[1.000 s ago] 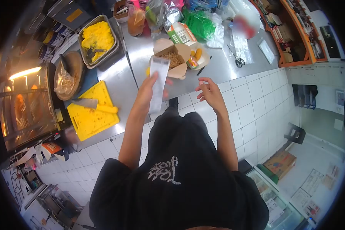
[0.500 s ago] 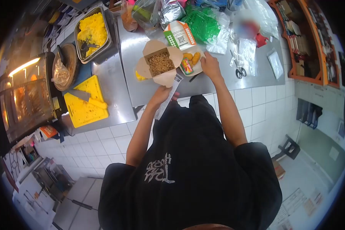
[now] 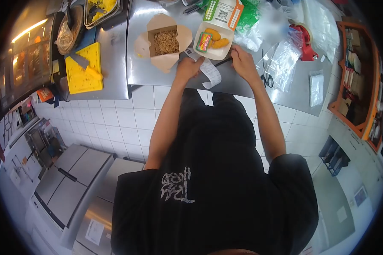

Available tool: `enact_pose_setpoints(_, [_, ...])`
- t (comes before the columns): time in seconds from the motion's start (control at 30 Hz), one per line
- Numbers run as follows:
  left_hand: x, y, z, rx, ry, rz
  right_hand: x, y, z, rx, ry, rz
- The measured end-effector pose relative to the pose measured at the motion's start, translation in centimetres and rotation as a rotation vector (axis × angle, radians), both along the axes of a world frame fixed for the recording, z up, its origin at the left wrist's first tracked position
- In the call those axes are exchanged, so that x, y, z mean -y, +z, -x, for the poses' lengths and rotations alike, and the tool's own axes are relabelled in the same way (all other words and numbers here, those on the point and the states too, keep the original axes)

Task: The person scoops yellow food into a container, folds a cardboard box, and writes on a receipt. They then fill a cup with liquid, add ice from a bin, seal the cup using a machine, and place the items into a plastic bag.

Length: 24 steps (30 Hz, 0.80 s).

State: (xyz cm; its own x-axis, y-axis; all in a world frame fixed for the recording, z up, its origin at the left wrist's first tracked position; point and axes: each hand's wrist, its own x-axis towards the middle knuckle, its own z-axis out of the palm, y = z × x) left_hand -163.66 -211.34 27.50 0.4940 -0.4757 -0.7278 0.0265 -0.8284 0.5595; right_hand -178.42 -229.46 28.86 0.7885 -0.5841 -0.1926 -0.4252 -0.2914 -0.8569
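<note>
An open brown takeaway box (image 3: pixel 167 43) of minced or grainy brown food sits on the steel counter. Right of it stands an open white nugget box (image 3: pixel 221 53) with a printed lid, holding several nuggets (image 3: pixel 219 42) and a small red-and-green packet (image 3: pixel 204 42). My left hand (image 3: pixel 189 68), fingers closed, is on a curled paper receipt (image 3: pixel 211 73) at the counter's front edge. My right hand (image 3: pixel 243 63) is closed at the nugget box's near right corner; its fingertips are partly hidden. A thin dark stick (image 3: pixel 224 62) lies between my hands.
Scissors (image 3: pixel 267 80), clear plastic bags (image 3: pixel 284 63) and a red tape dispenser (image 3: pixel 307 46) lie to the right. At left, a knife (image 3: pixel 89 69) rests on a yellow cutting board (image 3: pixel 84 80). A tray of yellow food (image 3: pixel 100 9) is at the back left.
The camera view has shifted. My left hand has moved up onto the counter with the receipt, which earlier hung over the edge. The nugget box sits farther from the brown box and is turned slightly.
</note>
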Motion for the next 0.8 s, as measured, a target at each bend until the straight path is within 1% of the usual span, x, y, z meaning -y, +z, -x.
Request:
enact_pose_setpoints(0.03, [0.0,-0.3,0.1,0.219,-0.071,-0.043,0.3,0.3,0.8,0.028,0.095,0.135])
enact_pose_setpoints(0.07, [0.2,0.5,0.5,0.221,-0.064,-0.049,0.2,1.2,1.3,0.032,0.102,0.130])
enact_pose_setpoints(0.13, [0.4,3.2,1.9,0.493,-0.060,-0.134,-0.2,2.6,2.3,-0.110,0.309,0.467])
enact_pose_setpoints(0.17, [0.0,3.4,2.7,0.497,-0.060,-0.138,-0.3,2.5,2.5,-0.106,0.309,0.464])
enact_pose_setpoints(0.23, [-1.3,2.9,4.3,0.574,0.042,-0.104,-0.4,2.0,3.0,-0.130,0.427,0.589])
enact_pose_setpoints(0.27, [-2.2,2.4,4.9,0.577,0.038,-0.104,-0.5,1.8,3.1,-0.127,0.423,0.588])
enact_pose_setpoints(0.33, [-4.0,1.0,6.0,0.787,0.019,0.176,-0.3,1.4,3.5,-0.172,0.471,0.694])
enact_pose_setpoints(0.37, [-4.2,1.1,6.1,0.800,0.001,0.241,-0.1,1.4,3.8,-0.172,0.481,0.697])
enact_pose_setpoints(0.4, [-4.1,1.1,6.2,0.798,0.016,0.238,0.1,1.4,4.0,-0.252,0.473,0.704])
enact_pose_setpoints(0.43, [-4.1,1.0,6.1,0.822,-0.045,0.224,0.2,1.4,4.2,-0.330,0.466,0.711])
enact_pose_setpoints(0.47, [-3.9,1.3,5.9,0.846,-0.107,0.209,0.1,1.8,4.2,-0.328,0.483,0.716])
enact_pose_setpoints(0.53, [-3.3,1.8,5.4,0.836,-0.109,0.202,0.1,2.8,4.2,-0.443,0.484,0.666])
enact_pose_setpoints(0.6, [-2.8,1.7,4.6,0.832,-0.121,0.203,0.1,2.0,4.3,-0.459,0.497,0.690])
enact_pose_setpoints(0.67, [-2.5,1.6,4.1,0.825,-0.215,0.183,0.5,1.8,4.7,-0.481,0.502,0.712])
enact_pose_setpoints(0.73, [-2.3,1.3,4.2,0.812,-0.200,0.177,1.1,2.0,4.8,-0.415,0.432,0.515])
enact_pose_setpoints(0.77, [-2.4,1.1,4.3,0.797,-0.193,0.165,1.3,2.0,4.6,-0.415,0.439,0.519])
enact_pose_setpoints(0.8, [-2.5,0.9,4.4,0.798,-0.186,0.165,1.4,1.9,4.2,-0.378,0.297,0.245])
